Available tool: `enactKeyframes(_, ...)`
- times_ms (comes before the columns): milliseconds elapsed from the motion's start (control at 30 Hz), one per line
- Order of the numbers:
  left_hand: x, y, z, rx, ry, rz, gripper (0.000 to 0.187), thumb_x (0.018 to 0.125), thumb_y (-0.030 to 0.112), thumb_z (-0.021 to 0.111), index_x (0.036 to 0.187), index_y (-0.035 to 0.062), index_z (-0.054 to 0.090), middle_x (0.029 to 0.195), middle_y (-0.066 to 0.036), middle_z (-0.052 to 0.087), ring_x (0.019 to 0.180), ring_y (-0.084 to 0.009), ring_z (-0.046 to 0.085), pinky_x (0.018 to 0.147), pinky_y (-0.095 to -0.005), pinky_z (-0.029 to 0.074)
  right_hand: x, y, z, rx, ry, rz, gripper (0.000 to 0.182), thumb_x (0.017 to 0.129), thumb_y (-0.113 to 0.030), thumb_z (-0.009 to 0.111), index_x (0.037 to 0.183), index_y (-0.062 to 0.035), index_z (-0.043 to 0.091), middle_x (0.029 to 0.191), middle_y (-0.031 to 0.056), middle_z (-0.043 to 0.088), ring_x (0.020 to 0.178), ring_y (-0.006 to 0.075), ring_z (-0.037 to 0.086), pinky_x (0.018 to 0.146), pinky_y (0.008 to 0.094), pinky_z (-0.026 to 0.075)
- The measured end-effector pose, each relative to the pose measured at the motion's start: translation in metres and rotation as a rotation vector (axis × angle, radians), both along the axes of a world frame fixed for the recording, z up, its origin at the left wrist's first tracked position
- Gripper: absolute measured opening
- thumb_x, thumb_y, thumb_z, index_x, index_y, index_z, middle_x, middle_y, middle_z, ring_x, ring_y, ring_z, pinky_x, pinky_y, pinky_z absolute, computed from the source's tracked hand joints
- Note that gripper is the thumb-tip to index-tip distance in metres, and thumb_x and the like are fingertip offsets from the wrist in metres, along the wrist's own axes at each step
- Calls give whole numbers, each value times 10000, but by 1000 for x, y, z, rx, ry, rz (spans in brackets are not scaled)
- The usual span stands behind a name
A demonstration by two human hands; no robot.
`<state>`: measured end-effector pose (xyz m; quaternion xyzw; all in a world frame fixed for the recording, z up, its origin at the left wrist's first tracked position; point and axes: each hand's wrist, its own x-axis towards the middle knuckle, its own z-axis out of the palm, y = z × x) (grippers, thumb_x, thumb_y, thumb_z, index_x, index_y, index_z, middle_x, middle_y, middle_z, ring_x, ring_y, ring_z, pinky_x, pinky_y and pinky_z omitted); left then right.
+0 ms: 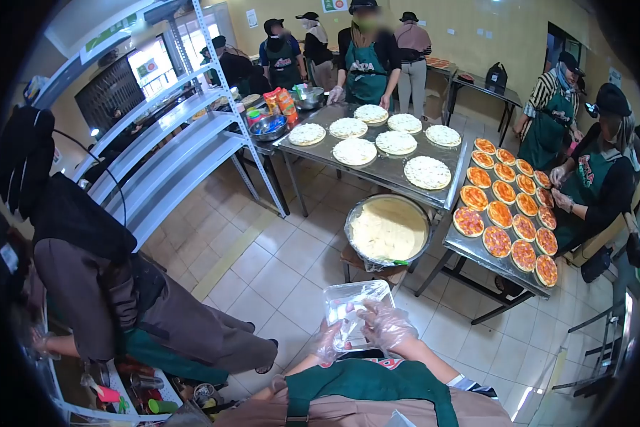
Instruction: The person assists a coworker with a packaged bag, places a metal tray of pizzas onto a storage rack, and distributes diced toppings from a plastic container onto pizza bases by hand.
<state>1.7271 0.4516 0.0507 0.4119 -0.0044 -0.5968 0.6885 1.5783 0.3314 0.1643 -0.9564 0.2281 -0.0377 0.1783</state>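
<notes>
Green apron [369,381] nearest; ahead, the left hand [325,343] steadies a clear tray [374,289] at its side, the right hand [389,327] arching over it with bent fingers; whether either pinches anything, I cannot tell. Thin plastic should be light, flexible, slippery: best held by the rim. Beyond sits a lined tub [349,235].

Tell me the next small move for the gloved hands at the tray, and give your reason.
Probably close the right hand gently on the pale contents: it is already over the clear plastic tray, while the left hand is at the side, placed to steady it. What the contents are is too small to tell.
</notes>
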Motion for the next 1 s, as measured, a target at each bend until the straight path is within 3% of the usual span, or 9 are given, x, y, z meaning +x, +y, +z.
enactKeyframes(200, -8, -46, 13, 55, -25, 38, 335, 816, 256, 512, 1086, 83, 417, 877, -59, 521, 725, -221, 559, 560, -389, 503, -25, -30, 5, -57, -322, -318, 346, 723, -161, 575, 1066, -136, 532, 1150, 123, 480, 1008, 298, 491, 841, 351, 415)
enactKeyframes(333, 10, -66, -23, 37, 51, -72, 297, 810, 294, 520, 1009, 77, 480, 817, -53, 538, 686, -220, 574, 547, -404, 505, -30, -59, -7, 133, -138, -667, 563, 748, -332, 551, 1239, -127, 365, 1204, 136, 442, 1085, 314, 439, 889, 406, 374)
enactKeyframes(433, 19, -91, 8, 40, 13, -126, 284, 828, 273, 504, 1032, 75, 493, 864, -60, 556, 699, -201, 580, 589, -342, 502, -31, -83, -49, 921, -411, -712, 562, 793, -315, 511, 1285, -135, 308, 949, 89, 598, 811, 195, 583, 735, 304, 463)
enactKeyframes(467, 24, -101, 9, 52, 16, -150, 284, 828, 273, 504, 1032, 75, 493, 864, -60, 556, 699, -201, 580, 589, -342, 502, -29, -91, -62, 927, -416, -737, 562, 793, -315, 511, 1285, -135, 308, 949, 89, 598, 811, 195, 583, 735, 304, 463)
enactKeyframes(600, 37, -150, 30, 80, -39, -332, 473, 822, 122, 489, 1245, 108, 277, 1094, -110, 477, 937, -235, 532, 732, -336, 489, -16, -110, -31, 927, -306, -872, 457, 818, -313, 489, 1251, -212, 381, 832, 78, 594, 656, 153, 552, 605, 272, 466)
enactKeyframes(667, 39, -179, 34, 67, 118, -407, 456, 842, 198, 467, 1249, 101, 286, 1146, -126, 456, 974, -256, 519, 767, -348, 482, -20, -128, -53, 991, -245, -924, 473, 844, -124, 440, 1293, -150, 295, 1018, 84, 545, 807, 166, 547, 614, 306, 484)
enactKeyframes(800, 55, -231, 64, -34, -46, -817, 627, 815, 526, 380, 1266, 97, 307, 1228, -100, 409, 1076, -240, 447, 856, -390, 389, -38, -147, -53, 1227, -630, -1178, 454, 847, -79, 403, 1285, -118, 293, 991, 114, 548, 766, 200, 571, 589, 291, 485)
enactKeyframes(900, 55, -285, 48, 207, -332, -794, 635, 816, 535, 358, 1327, 211, 169, 1340, -99, 250, 1221, -247, 272, 962, -435, 266, -59, -157, -47, 1198, -716, -1262, 452, 843, -65, 395, 1280, -73, 279, 1000, 141, 557, 741, 214, 582, 574, 308, 494)
enactKeyframes(1000, 48, -347, 37, 208, -250, -751, 652, 826, 526, 337, 1340, 197, 106, 1364, -106, 195, 1240, -260, 231, 977, -437, 221, -95, -178, -60, 1174, -790, -1293, 460, 833, -61, 407, 1270, -31, 269, 980, 161, 570, 727, 226, 589, 562, 322, 504)
